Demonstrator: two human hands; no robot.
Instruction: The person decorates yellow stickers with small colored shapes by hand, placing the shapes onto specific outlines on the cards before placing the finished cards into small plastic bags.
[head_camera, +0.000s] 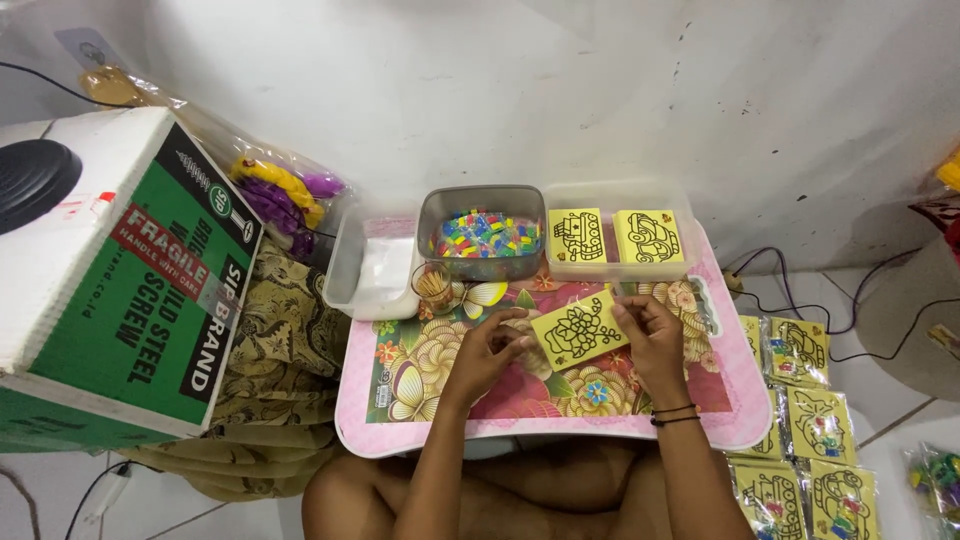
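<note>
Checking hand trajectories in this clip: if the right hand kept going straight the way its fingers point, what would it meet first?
The right hand points up and left across the yellow card it holds. Beyond that, probably the grey tub of coloured pieces, though depth is unclear.

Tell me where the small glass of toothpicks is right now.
In the head view, the glass of toothpicks stands on the floral table at its far left, just in front of the grey tub of coloured pieces and beyond the left hand.

Your one camera sits on your head and looks down, close over the little table (700, 425), facing the wall (560, 90).
</note>
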